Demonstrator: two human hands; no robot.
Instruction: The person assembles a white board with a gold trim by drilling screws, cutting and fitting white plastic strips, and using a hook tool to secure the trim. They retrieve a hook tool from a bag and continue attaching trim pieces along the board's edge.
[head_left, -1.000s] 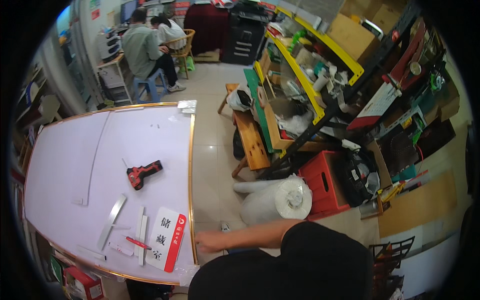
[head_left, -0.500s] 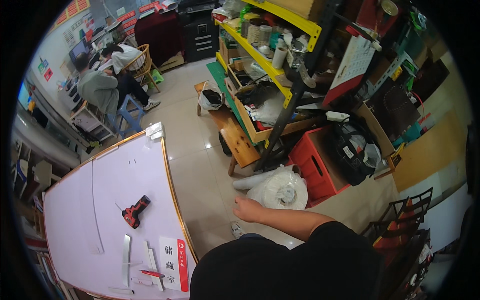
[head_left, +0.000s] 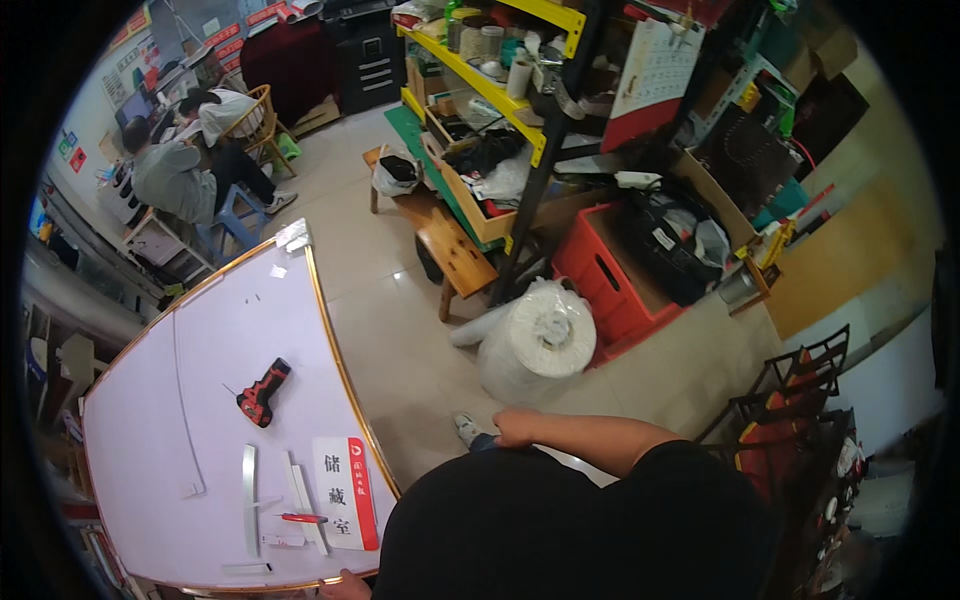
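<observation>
Gold-edged board (head_left: 228,325) touches left hand (head_left: 345,587), right hand (head_left: 515,428) apart; can't tell either's grip

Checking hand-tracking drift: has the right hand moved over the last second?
Yes, the right hand has moved rightward, away from the board's gold edge: it was close beside that edge and is now clearly apart.
</observation>
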